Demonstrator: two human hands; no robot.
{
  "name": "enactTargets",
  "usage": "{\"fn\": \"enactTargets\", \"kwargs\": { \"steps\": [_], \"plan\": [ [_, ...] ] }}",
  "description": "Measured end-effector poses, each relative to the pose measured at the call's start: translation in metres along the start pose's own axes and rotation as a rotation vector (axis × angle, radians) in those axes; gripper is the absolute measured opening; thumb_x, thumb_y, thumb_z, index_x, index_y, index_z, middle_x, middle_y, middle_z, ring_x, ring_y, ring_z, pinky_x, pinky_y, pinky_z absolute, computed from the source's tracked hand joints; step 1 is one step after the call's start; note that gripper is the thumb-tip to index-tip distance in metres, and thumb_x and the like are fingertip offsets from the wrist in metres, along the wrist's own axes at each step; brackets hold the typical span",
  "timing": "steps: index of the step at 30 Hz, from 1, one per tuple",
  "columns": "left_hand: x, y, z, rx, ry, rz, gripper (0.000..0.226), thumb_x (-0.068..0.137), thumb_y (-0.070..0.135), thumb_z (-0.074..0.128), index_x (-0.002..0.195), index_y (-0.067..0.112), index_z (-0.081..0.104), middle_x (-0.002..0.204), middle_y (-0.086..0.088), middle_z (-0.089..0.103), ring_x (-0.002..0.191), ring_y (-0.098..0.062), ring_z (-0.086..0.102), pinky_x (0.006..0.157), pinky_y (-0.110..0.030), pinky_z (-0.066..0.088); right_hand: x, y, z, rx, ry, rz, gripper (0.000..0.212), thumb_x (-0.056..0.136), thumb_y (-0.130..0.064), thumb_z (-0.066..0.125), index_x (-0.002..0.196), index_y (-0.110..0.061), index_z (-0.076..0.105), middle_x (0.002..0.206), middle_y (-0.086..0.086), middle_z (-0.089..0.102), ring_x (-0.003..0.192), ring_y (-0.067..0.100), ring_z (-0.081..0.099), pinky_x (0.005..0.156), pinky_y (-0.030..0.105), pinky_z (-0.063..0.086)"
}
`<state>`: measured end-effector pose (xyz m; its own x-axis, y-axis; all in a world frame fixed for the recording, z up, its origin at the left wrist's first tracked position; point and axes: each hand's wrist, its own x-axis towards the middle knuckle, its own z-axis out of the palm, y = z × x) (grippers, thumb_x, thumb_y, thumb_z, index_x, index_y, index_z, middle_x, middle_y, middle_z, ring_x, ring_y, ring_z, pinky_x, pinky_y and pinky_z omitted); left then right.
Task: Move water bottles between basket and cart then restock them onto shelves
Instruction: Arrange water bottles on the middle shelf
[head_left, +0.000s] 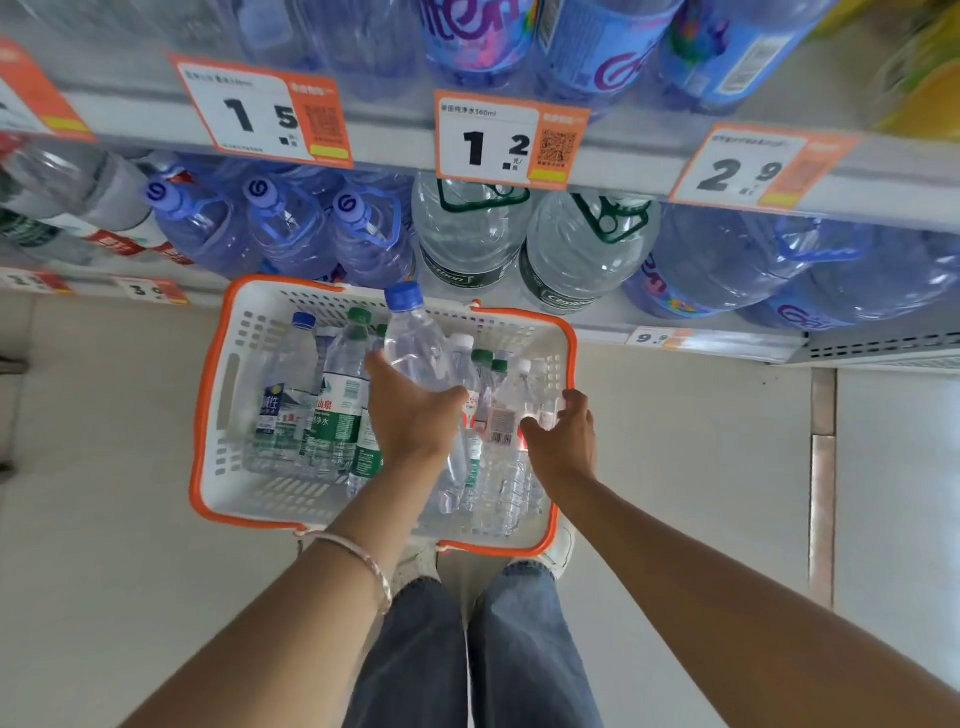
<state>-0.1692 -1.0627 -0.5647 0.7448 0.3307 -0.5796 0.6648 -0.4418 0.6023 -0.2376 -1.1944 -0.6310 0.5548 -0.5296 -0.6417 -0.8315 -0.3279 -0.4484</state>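
The left hand (410, 415) grips a blue-capped bottle (415, 338), cap beyond its fingers (378, 364). Just to its right, the right hand (563, 436) hovers spread over other bottles (500, 418) in the basket (208, 405) beneath both hands.

Basket (244, 332): top open.
Inside: bottles (332, 410) packed left and right; near-left corner bare.
Middle: left hand (410, 415) gripping a raised bottle (415, 338) blocks it.
Right: right hand (563, 436) spread over bottles.
Far: jugs (467, 234) just behind rim, shelf edge (623, 179) above.
Sides: bare floor (104, 415).
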Motion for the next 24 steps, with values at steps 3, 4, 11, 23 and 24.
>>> {"fn": "enactTargets", "kwargs": {
  "steps": [3,4,11,23,24],
  "plan": [
    [0.005,-0.001,-0.017,-0.017,0.116,0.067,0.085,0.069,0.008,0.082,0.14,0.01,0.034,0.131,-0.008,0.054,0.107,-0.019,0.056,0.074,-0.013,0.041,0.009,0.001,0.011,-0.062,-0.103,0.063,0.084,0.081,-0.035,0.072,0.148,-0.024,0.022,0.144,0.006,0.039,0.12,0.03,0.05,0.089,0.047,0.054],
    [0.007,-0.003,-0.021,-0.012,0.14,0.086,0.083,0.067,0.008,0.082,0.136,0.01,0.037,0.128,-0.008,0.056,0.107,-0.019,0.056,0.076,-0.018,0.042,0.013,0.001,0.015,-0.094,-0.144,0.096,0.092,0.078,-0.036,0.074,0.149,-0.023,0.018,0.146,0.007,0.036,0.126,0.032,0.045,0.095,0.051,0.051],
    [0.024,-0.023,-0.036,0.089,0.187,0.221,0.082,0.065,0.006,0.081,0.135,0.009,0.039,0.124,-0.009,0.053,0.104,-0.016,0.048,0.082,-0.025,0.041,0.031,-0.006,0.055,-0.197,-0.275,0.311,0.115,0.078,-0.034,0.079,0.153,-0.006,-0.004,0.158,0.014,0.014,0.145,0.035,0.016,0.119,0.047,0.022],
    [0.029,-0.024,-0.036,0.115,0.154,0.233,0.081,0.065,0.006,0.08,0.135,0.009,0.038,0.124,-0.01,0.054,0.111,-0.025,0.054,0.086,-0.033,0.048,0.027,-0.005,0.073,-0.103,-0.006,0.325,0.09,0.073,-0.015,0.083,0.141,-0.005,0.024,0.139,0.015,0.038,0.126,0.03,0.042,0.107,0.04,0.041],
    [0.028,-0.022,-0.036,0.113,0.149,0.228,0.081,0.065,0.005,0.08,0.134,0.009,0.039,0.124,-0.01,0.054,0.11,-0.024,0.053,0.086,-0.031,0.046,0.025,-0.005,0.07,-0.119,-0.006,0.325,0.091,0.073,-0.017,0.084,0.141,-0.003,0.024,0.141,0.015,0.036,0.128,0.03,0.039,0.11,0.037,0.035]
  ]
}}
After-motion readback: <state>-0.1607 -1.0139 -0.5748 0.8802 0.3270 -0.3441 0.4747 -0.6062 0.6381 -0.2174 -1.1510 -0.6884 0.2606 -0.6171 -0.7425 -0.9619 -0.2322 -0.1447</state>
